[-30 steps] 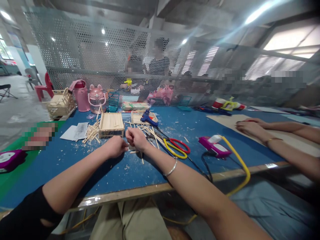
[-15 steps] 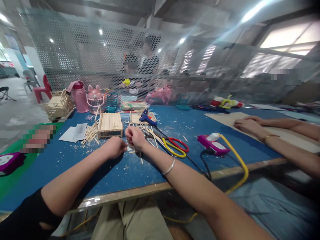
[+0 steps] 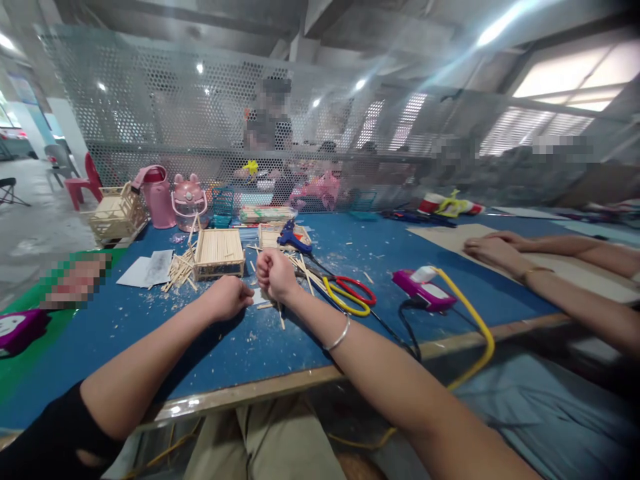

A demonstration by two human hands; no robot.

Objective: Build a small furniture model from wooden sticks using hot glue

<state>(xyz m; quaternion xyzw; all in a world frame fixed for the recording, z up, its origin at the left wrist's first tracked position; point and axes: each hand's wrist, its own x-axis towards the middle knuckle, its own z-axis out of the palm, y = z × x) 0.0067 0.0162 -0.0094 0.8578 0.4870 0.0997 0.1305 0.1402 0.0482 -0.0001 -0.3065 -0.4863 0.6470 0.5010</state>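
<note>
My left hand (image 3: 230, 298) rests on the blue table with thumb and fingers pinched together at the edge of a small white piece of paper (image 3: 259, 297). To its right, my right hand (image 3: 277, 275) is curled closed just above the paper; what lies inside its fingers is hidden. Thin wooden sticks (image 3: 282, 316) lie under and beside that wrist. Just beyond my hands stands a small stick-built box frame (image 3: 220, 250) with a slatted top. Behind my right hand a blue glue gun (image 3: 293, 237) lies on a second stick frame (image 3: 267, 235).
Scissors with red and yellow handles (image 3: 350, 295) lie right of my wrist, near a purple power socket (image 3: 425, 291) with a yellow cable. Loose sticks (image 3: 181, 270) and white paper (image 3: 146, 269) are at left. Pink bottles (image 3: 159, 197) stand behind. A co-worker's hands (image 3: 493, 248) rest on cardboard at right.
My right hand has shifted a little to the right, away from my left hand, and more of the white paper shows between them. My left hand stays nearly in place.
</note>
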